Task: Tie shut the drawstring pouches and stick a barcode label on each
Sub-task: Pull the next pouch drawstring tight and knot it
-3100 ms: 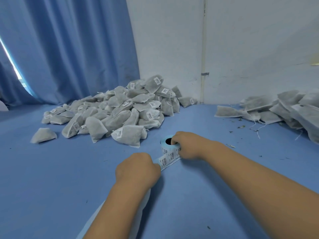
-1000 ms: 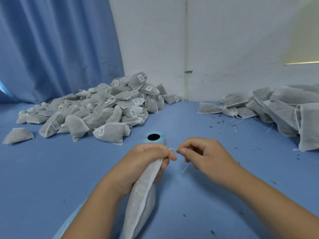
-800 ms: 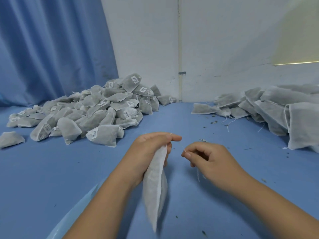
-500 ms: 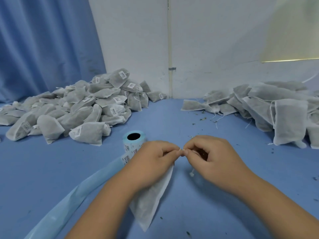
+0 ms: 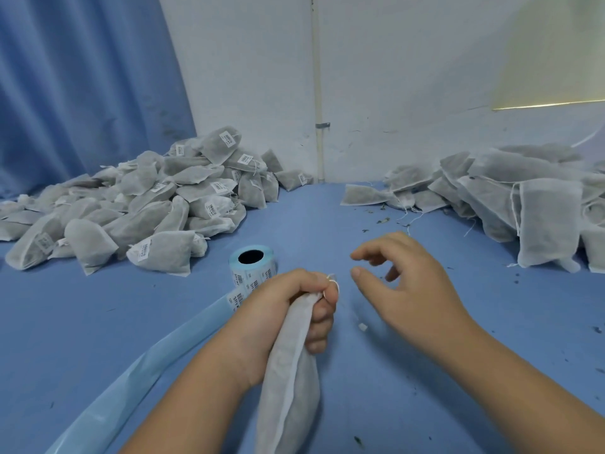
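My left hand (image 5: pixel 288 309) grips the gathered neck of a white mesh pouch (image 5: pixel 288 381), which hangs down toward me. The thin white drawstring (image 5: pixel 330 283) is looped round my left index finger. My right hand (image 5: pixel 406 286) hovers just right of it, thumb and fingers spread apart and holding nothing. A roll of barcode labels (image 5: pixel 252 267) stands upright on the blue table just behind my left hand. Its pale blue backing strip (image 5: pixel 137 375) trails to the lower left.
A heap of tied, labelled pouches (image 5: pixel 147 204) lies at the back left. A pile of flat pouches without labels (image 5: pixel 510 198) fills the back right. Dark crumbs (image 5: pixel 383 221) speckle the blue table. A blue curtain (image 5: pixel 82 86) and a white wall stand behind.
My right hand has let go of the drawstring and opened, drawing a little to the right. My left hand keeps its grip on the pouch neck, the string now round its finger.
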A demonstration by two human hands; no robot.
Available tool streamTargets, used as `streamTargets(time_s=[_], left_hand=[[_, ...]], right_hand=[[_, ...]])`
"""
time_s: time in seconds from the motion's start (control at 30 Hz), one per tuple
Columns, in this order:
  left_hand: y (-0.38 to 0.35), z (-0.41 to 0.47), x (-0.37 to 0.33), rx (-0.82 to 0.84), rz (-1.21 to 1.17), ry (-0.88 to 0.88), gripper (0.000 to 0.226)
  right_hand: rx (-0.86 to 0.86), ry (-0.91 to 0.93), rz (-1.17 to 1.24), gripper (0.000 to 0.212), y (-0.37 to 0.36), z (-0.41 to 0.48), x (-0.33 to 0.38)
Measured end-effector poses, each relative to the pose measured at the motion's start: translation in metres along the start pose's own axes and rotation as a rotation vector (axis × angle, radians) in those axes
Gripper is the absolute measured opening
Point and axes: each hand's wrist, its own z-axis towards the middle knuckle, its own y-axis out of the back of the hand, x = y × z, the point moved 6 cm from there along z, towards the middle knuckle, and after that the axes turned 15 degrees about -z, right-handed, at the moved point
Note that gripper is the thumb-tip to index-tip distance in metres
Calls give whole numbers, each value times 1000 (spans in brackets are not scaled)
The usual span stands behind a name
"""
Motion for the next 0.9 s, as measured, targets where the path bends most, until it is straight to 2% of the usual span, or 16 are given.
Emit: streamTargets(time_s=[0.07, 0.13, 0.2, 0.3, 0.67, 0.9], left_hand=[[3, 0, 0, 5, -46, 11, 18], [5, 0, -1, -5, -45, -4, 18], [6, 0, -1, -19, -31, -20, 18], [5, -1, -1, -24, 1, -37, 19], [-2, -13, -7, -91, 325, -98, 22], [1, -14, -4, -127, 435, -56, 18]], right_hand=[[-45, -1, 112, 9, 10, 1, 0], [66, -22, 290, 8, 9, 1, 3], [228, -22, 356, 11, 0, -2, 9], [345, -5, 327, 12, -12, -8, 13], [464, -105, 407, 19, -15, -10, 10], [575, -124, 324, 7, -19, -14, 8]])
